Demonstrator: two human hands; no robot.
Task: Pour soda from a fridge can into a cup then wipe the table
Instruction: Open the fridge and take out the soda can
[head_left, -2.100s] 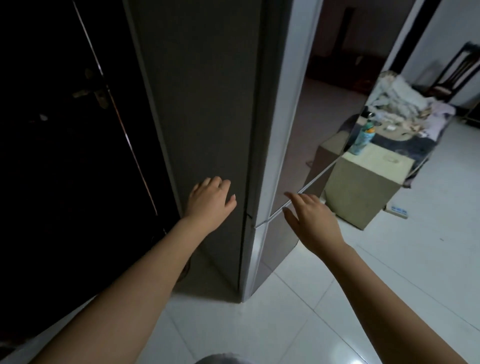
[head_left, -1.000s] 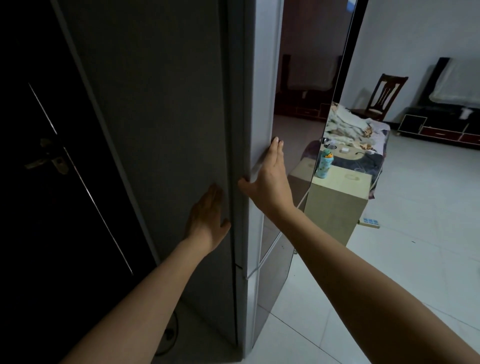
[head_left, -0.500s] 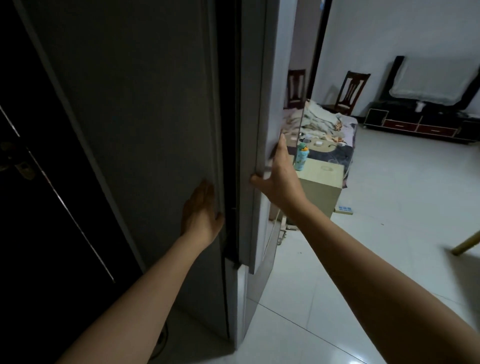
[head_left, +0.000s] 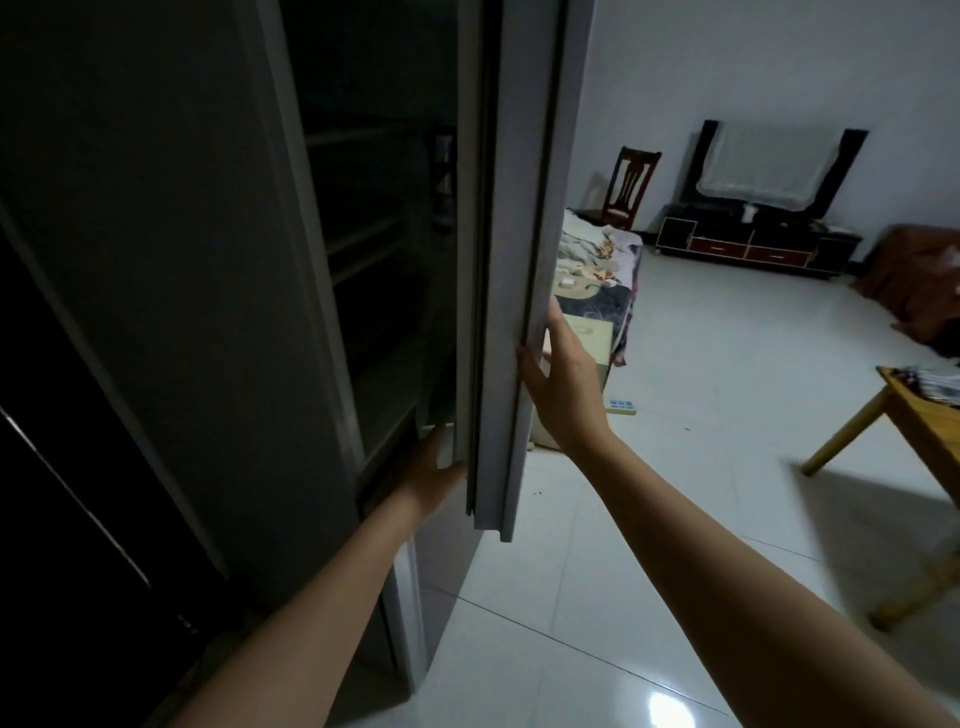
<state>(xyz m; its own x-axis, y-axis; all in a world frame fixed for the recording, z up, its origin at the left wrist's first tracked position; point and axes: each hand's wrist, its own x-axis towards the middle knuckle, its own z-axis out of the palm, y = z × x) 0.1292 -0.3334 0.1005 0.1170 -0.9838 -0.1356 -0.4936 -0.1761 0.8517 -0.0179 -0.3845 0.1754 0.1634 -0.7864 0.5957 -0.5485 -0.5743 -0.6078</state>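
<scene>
A person stands at a tall grey metal fridge (head_left: 171, 291) in a dim room, both bare arms reaching forward. The fridge's upper grey door (head_left: 511, 260) stands partly open, its long axis upright and its free edge pointing toward the person. The right hand (head_left: 563, 384) holds that edge: the thumb lies on the near side and the fingers wrap behind the door's outer face, out of sight. Just left of this grip and lower, the left hand (head_left: 431, 475) reaches to the bottom of the opening; its fingers look fairly straight, against the door's inner edge, though the gloom makes it hard to tell whether they grasp anything.

Left of the gripped edge, the fridge cavity is dark. Pale shelves (head_left: 363, 244) cross it, one above another, and what lies on them cannot be made out. A soda can cannot be picked out.

Right of the grip and beyond it stands a beige box-like cabinet (head_left: 589, 343). Further off are a dark wooden chair (head_left: 631, 184) and a low black media unit (head_left: 753, 247). A yellow wooden table (head_left: 919, 421) edges in at far right, over glossy white floor tiles (head_left: 701, 415).
</scene>
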